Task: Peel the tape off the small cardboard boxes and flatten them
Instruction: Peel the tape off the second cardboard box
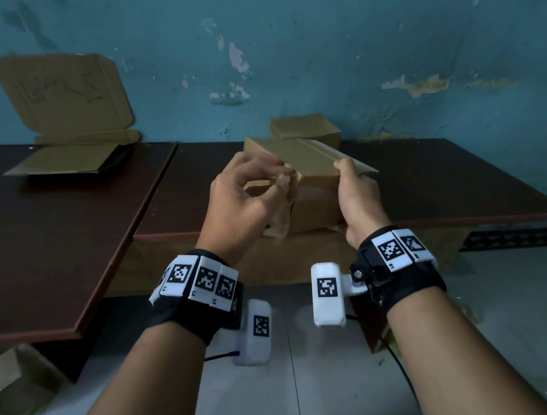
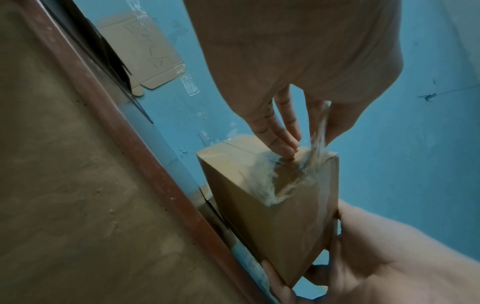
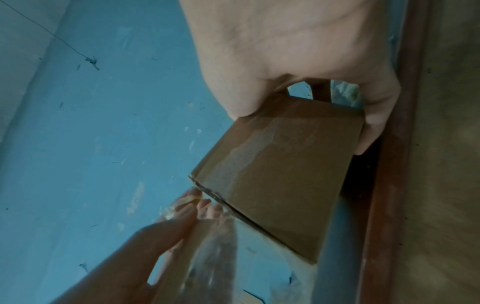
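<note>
We hold the box [image 1: 316, 183] up over the table [image 1: 429, 187]. Our right hand [image 1: 359, 199] grips it tight. Our left hand [image 1: 241, 200] pinches the tape [image 2: 315, 144]. We should pull slow and low, so it won't rip.

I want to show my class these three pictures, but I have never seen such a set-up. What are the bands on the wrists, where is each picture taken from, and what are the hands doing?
The bands carry small cameras. One picture comes from a head camera looking down; the other two look along each wrist. The right hand holds a small box above a dark table. The left hand pinches clear tape and pulls it off the box. Another box sits by the wall, and opened cardboard lies on the far left.
</note>
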Motion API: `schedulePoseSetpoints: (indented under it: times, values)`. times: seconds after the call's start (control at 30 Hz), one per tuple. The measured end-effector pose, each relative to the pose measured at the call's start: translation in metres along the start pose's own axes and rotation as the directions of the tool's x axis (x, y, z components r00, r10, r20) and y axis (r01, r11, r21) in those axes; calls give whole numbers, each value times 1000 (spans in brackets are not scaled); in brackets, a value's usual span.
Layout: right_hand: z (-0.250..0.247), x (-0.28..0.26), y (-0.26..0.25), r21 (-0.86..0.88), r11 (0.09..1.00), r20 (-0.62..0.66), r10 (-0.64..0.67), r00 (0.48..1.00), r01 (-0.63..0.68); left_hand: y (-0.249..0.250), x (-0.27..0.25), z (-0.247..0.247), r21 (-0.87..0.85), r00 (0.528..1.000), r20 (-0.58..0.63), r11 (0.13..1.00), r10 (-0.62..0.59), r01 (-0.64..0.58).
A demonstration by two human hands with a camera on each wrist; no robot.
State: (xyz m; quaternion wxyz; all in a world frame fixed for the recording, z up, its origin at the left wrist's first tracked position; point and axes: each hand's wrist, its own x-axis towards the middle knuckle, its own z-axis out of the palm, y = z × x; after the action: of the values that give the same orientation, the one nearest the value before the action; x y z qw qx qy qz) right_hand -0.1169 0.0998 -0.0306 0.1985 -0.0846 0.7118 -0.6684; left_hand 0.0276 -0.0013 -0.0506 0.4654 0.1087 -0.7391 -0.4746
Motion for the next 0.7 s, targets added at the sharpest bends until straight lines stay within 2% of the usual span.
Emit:
schedulePoseSetpoints:
  times: [0.13,0.37,0.6,0.7]
  values:
    - [0,1,3,6,1000,3,14,1000,-14,-3,0,1,111,997,35,991,68,-71]
    - [0,4,2,31,998,15,49,999,-50,-7,3,2,133,990,85,984,109,-119]
    - [0,6,1,62,993,41,95,995,-97,-7,3,7,60,999,42,998,28,-30]
    - [0,7,1,49,993,50,105,993,-107,-11,2,8,43,998,4,997,-66,66]
